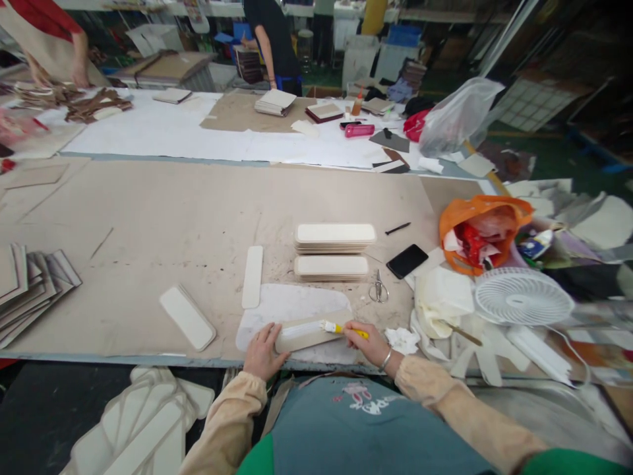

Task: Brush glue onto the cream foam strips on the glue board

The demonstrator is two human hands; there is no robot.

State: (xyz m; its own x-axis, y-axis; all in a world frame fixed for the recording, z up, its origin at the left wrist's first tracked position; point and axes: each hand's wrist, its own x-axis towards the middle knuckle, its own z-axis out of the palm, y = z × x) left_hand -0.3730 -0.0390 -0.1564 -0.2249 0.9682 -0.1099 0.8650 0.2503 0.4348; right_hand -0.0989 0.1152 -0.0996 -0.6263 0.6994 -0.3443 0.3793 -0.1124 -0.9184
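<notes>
My right hand (366, 340) is closed round the yellow handle of a brush (336, 327). White bristles rest on a beige strip (309, 332) that has a whitish coat along its middle. At the strip's left end lies my left hand (266, 351), fingers apart, its fingertips touching the strip's edge. Beneath the strip is a pale sheet (297, 300). A single cream piece (252, 277) lies upright across the sheet's upper left edge. Farther up are two stacks of cream pieces (336, 233), one behind the other. More rounded pieces (188, 316) lie to the left.
Scissors (378, 288), a black phone (407, 261), a white tub (444, 293), an orange bag (482, 231) and a white fan (524, 297) stand or lie to the right. Folded boards (34, 284) are far left. Two people work beyond the table (173, 198).
</notes>
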